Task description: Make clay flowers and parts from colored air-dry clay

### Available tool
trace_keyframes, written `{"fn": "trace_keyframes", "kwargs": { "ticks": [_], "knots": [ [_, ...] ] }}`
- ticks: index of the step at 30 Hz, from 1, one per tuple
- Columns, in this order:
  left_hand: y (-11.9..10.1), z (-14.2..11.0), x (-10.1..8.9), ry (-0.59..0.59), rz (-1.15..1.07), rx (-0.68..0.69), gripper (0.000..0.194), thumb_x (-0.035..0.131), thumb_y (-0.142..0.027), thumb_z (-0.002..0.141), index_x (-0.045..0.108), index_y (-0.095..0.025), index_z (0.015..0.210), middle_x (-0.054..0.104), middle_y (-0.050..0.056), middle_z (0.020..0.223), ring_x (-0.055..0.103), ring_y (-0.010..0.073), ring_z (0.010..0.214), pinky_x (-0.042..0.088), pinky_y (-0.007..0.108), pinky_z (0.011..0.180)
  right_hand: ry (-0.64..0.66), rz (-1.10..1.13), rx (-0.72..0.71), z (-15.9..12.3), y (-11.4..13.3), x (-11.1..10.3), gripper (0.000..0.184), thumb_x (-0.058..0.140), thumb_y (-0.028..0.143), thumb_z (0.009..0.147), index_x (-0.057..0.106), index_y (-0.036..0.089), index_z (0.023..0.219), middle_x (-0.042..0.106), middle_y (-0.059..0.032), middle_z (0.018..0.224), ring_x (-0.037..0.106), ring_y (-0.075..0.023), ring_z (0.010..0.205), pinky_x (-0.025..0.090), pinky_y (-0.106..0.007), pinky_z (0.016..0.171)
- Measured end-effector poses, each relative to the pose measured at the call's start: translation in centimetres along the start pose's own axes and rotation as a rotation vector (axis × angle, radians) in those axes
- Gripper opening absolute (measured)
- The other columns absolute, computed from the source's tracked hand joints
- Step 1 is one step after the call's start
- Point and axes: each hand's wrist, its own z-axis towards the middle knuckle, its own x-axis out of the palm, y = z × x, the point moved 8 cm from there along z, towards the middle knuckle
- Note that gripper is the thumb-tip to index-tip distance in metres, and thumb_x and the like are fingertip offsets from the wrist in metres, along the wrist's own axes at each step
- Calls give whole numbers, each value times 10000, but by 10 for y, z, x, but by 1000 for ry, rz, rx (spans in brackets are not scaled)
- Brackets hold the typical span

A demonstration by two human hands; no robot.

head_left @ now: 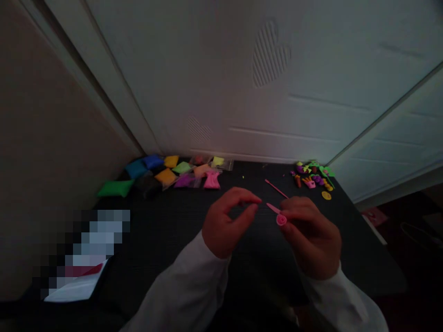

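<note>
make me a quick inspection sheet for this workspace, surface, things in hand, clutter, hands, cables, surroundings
surface: dark table, dimly lit
job's things: rolled pink piece and pointed pink piece, both at the right hand
clutter: coloured packets far left; small colourful figures and yellow disc far right; pink stick beyond the hands; tiny crumb
hands: right pinches the rolled piece; left hand has fingers close together, grip unclear
cables: nothing seen on the table; too dim beyond its right edge
surroundings: pale panelled wall with heart reliefs; part of left side pixelated
</note>
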Motion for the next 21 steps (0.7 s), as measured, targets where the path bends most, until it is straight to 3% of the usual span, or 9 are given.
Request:
{"fn": "trace_keyframes", "kwargs": {
  "ticks": [3,6,10,15,21],
  "knots": [
    [-36,-5,-10,-60,-152,47,136,529,-149,702,587,-202,813,571,40,824,525,159,843,420,280,747,-19,3,-116,13,30,-3,266,602,81,627,598,242,839,584,-8,741,543,-159,743,438,-315,641],
    [-68,-4,-16,-82,-291,177,185,573,-132,660,598,-224,819,574,38,827,525,168,838,425,287,746,-60,-1,-206,26,53,-3,264,594,74,632,589,232,843,587,-21,784,545,-160,751,445,-308,633],
    [-95,7,-20,-87,-364,284,252,620,-151,611,614,-240,846,580,38,813,527,176,825,432,285,735,-167,66,-274,40,71,-3,238,582,64,636,583,224,812,577,-22,760,542,-150,731,451,-266,558],
    [-103,23,-26,-131,-389,283,254,632,-154,602,617,-256,834,596,20,830,545,156,814,436,252,719,-241,151,-316,54,78,-2,216,564,49,639,565,206,787,562,-16,712,547,-133,652,461,-252,511],
    [-97,35,-22,-62,-387,247,270,641,-153,593,630,-276,833,616,16,809,566,158,779,447,252,700,-314,186,-328,68,75,-3,225,560,23,625,572,200,764,564,-16,669,558,-133,633,465,-237,492]
  ]
}}
